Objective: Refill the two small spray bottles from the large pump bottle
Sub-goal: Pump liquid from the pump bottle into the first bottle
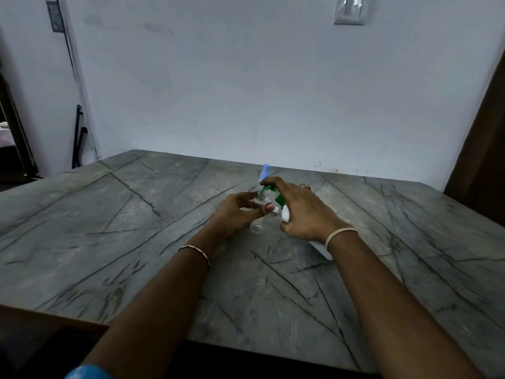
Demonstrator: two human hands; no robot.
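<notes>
Left hand: the left hand is wrapped round the clear spray bottle, fingers curled about its upper body, thumb tip near the shoulder
Right hand: the right hand grips the large pump bottle from above, with the fingers reaching forward over the green pump head
Clear spray bottle: see-through and without its sprayer; the bare threaded neck points up and away, and the round base leans toward the camera, close to the table; whether the base touches the table cannot be told
Large pump bottle: white body, tilted with its pump end toward the left hand; its lower part shows under the right wrist, low by the tabletop
Pump spout: it lies right at the open neck of the clear bottle; no liquid can be made out
Second spray bottle: only the pale blue cap is seen, rising just behind the right hand's fingertips; its body is hidden by the hands
Hands together: close to each other at the middle of the table, almost touching where spout meets neck
Table: grey stone with dark veins, its far edge against a pale wall
Wrists: a thin bracelet on the left, a light band on the right, a ring on a right finger
Wall: a switch plate at upper right
</notes>
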